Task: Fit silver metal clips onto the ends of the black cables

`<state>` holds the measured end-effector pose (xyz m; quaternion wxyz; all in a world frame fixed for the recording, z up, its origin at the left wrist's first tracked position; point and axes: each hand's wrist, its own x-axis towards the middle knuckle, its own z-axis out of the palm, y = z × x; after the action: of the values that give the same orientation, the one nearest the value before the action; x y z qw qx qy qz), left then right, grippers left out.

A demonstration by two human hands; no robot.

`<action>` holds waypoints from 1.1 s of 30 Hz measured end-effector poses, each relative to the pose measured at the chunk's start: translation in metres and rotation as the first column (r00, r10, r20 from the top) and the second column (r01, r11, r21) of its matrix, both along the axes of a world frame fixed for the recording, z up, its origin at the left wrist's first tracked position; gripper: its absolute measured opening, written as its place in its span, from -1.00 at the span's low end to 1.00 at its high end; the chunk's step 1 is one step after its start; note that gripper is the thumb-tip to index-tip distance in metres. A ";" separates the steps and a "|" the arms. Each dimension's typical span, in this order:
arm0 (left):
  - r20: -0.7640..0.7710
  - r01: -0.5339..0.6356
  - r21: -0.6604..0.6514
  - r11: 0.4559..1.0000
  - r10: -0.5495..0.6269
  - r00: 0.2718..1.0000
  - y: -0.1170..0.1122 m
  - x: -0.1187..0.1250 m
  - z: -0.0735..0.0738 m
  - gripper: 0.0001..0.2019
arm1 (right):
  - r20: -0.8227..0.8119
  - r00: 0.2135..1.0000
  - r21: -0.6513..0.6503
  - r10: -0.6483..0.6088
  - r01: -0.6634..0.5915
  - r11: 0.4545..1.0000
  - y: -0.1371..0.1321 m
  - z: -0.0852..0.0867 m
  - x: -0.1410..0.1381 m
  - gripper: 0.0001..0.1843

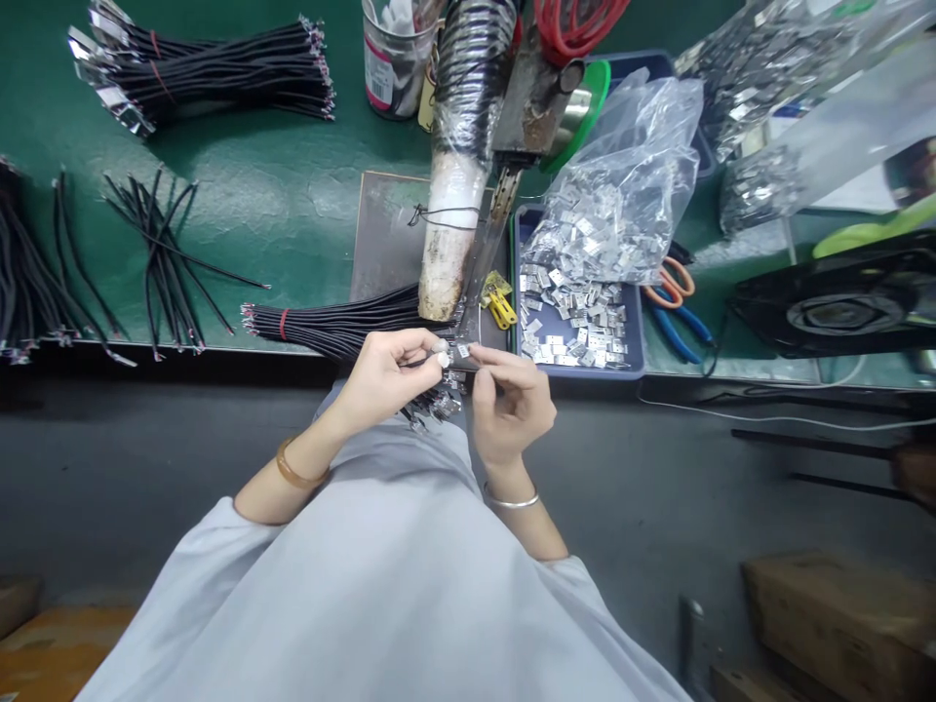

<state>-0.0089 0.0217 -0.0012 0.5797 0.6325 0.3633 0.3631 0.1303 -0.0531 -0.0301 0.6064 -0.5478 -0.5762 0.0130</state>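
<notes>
The left hand (pixel 387 375) pinches thumb and fingertips shut on the end of a black cable (pixel 424 363), just past the front edge of the green bench (pixel 292 195). The right hand (pixel 510 405) clamps thumb and forefinger on a small metal shell (pixel 463 351) at that cable end. Both hands are close in front of the cable bundle (pixel 343 327), near the blue tray (pixel 585 371) of loose shells.
</notes>
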 end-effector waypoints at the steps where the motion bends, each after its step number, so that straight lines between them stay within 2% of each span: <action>1: 0.004 -0.007 -0.012 1.000 0.007 1.000 0.000 0.001 0.001 -0.84 | -0.049 0.999 -0.017 0.001 -0.001 1.000 0.001 0.000 0.000 -0.90; 3: 0.019 -0.027 -0.041 0.999 0.028 0.999 0.001 0.002 0.002 -0.83 | -0.066 0.998 -0.053 0.011 -0.015 0.998 0.002 0.000 0.001 -0.93; 6: 0.049 -0.063 -0.069 0.996 0.067 0.997 0.001 0.003 0.001 -0.83 | 0.037 0.999 -0.066 0.030 -0.028 0.997 0.003 0.001 0.003 -0.90; 14: 0.018 -0.109 -0.047 0.993 0.110 0.994 0.000 0.008 -0.001 -0.80 | 0.198 0.979 0.009 0.054 -0.057 0.998 0.004 -0.003 0.005 -0.81; 21: -0.001 -0.175 -0.001 0.985 0.175 0.985 -0.003 0.014 0.000 -0.86 | 0.094 0.995 -0.041 0.042 -0.038 0.998 0.008 -0.005 0.008 -0.88; 28: -0.015 -0.238 0.111 0.965 0.241 0.970 -0.005 0.018 0.000 -0.85 | 0.080 0.993 -0.090 0.081 -0.074 0.993 0.012 0.003 0.011 -0.87; 33: 0.001 -0.255 0.130 0.958 0.257 0.967 -0.009 0.019 -0.001 -0.84 | 0.108 0.992 -0.113 0.068 -0.055 0.992 0.012 0.009 0.011 -0.88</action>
<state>0.0100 0.0132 -0.0027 0.4830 0.6192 0.4224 0.4526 0.1409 -0.0406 -0.0209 0.5414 -0.5623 -0.6242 0.0329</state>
